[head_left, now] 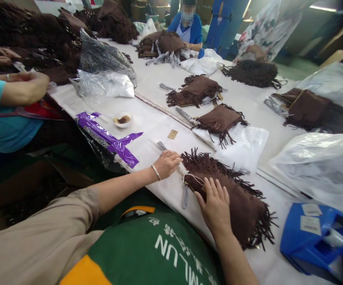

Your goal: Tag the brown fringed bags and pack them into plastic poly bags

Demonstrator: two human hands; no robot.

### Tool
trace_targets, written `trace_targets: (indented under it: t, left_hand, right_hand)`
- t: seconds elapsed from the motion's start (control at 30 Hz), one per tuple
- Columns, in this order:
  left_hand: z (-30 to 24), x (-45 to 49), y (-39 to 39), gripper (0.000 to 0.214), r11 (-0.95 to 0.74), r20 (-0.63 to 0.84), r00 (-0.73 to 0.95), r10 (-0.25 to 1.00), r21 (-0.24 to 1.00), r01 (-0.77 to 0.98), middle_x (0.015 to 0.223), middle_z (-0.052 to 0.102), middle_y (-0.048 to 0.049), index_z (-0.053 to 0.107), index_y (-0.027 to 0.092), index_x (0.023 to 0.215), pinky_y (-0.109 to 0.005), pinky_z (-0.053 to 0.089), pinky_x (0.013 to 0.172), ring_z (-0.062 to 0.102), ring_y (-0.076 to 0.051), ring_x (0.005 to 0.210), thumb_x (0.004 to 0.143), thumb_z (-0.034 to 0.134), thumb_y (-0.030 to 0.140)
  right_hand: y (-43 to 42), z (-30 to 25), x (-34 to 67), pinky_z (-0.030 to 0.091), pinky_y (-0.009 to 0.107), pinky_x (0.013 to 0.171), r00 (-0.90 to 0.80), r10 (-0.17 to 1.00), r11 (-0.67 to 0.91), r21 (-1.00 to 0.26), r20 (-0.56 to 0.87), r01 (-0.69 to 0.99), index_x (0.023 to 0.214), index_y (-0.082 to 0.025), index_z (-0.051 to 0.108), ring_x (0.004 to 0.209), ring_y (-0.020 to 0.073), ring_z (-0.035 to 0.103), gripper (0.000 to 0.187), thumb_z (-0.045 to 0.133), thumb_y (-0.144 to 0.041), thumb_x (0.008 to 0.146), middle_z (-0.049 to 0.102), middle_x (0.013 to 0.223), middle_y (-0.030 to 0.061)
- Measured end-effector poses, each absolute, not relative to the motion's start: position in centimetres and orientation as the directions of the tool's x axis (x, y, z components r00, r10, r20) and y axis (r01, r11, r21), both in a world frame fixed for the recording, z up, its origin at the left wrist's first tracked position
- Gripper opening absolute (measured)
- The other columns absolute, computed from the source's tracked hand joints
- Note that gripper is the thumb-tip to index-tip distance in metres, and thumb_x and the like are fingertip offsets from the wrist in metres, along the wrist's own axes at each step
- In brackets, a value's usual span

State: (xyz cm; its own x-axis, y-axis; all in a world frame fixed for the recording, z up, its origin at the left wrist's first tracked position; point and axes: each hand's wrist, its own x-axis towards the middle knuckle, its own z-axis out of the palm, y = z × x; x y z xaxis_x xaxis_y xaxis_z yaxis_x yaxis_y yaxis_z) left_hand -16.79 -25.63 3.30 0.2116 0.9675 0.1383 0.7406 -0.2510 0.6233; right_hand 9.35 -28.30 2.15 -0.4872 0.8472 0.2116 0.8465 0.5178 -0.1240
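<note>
My right hand (214, 204) lies with spread fingers on a dark brown suede fringed bag (233, 202), pressing it against the white-covered table (156, 134). My left hand (167, 164), with a thin bangle at its wrist, rests palm down on the table beside the bag's fringe. A white string loop (193, 179) runs from the bag's near corner, and a grey strip (184, 196) hangs below it. Just beyond my left fingers lies a small grey metal piece (161, 145). Neither hand visibly grips anything.
Several more fringed bags (220, 122) lie along the table among white plastic bags (322, 166). Nearby are a purple-taped black plastic bag (108, 140), a small white bowl (122, 119) and a blue plastic holder (313, 241). Co-workers' hands (25, 83) work at the left.
</note>
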Motion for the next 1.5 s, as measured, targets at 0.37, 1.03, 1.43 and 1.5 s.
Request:
trace_targets:
  t: [0.37,1.03,1.43,1.5]
  left_hand:
    - [3.0,-15.9,-29.5,0.022,0.263,-0.457,0.095,0.884,0.655,0.709,0.05,0.055,-0.0003,0.058,0.02,0.059,-0.03,0.044,0.074,0.059,-0.021,0.067,0.066,0.075,0.032]
    - [1.2,-8.7,-30.8,0.059,0.659,-0.572,0.335,0.748,0.696,-0.283,0.104,0.067,-0.015,0.064,0.012,0.101,-0.038,0.051,0.084,0.063,-0.026,0.1,0.066,0.075,0.057]
    - [-0.4,-8.2,-26.6,0.032,0.627,-0.565,0.399,0.722,0.29,-0.723,0.064,0.067,-0.0052,0.063,0.011,0.075,-0.025,0.052,0.069,0.064,-0.015,0.061,0.088,0.052,0.038]
    - [-1.1,-8.2,-25.1,0.025,0.723,-0.615,0.462,0.639,0.274,-0.634,0.058,0.065,-0.007,0.063,0.009,0.073,-0.027,0.052,0.059,0.062,-0.017,0.053,0.085,0.055,0.029]
  right_hand:
    - [-29.0,0.1,5.8,0.02,0.056,0.106,-0.403,0.915,0.4,-0.139,0.013,0.906,0.144,-0.004,0.024,0.135,0.0391,0.026,0.076,0.054,-0.031,0.079,0.033,0.144,0.0243]
    - [-28.8,0.3,9.8,0.029,0.043,0.107,-0.54,0.838,0.541,-0.258,0.082,0.8,0.14,-0.01,0.035,0.133,0.0276,0.035,0.066,0.048,-0.009,0.075,0.039,0.144,0.0164]
    - [-29.3,1.7,12.4,0.04,0.037,0.104,-0.544,0.832,0.511,-0.537,0.112,0.671,0.139,-0.019,0.038,0.122,0.0201,0.049,0.065,0.04,-0.005,0.076,0.052,0.135,0.0064]
    - [-30.1,0.9,12.2,0.04,0.039,0.105,-0.545,0.823,0.538,-0.532,0.162,0.654,0.14,-0.019,0.037,0.123,0.0203,0.048,0.068,0.038,-0.003,0.074,0.051,0.136,0.006]
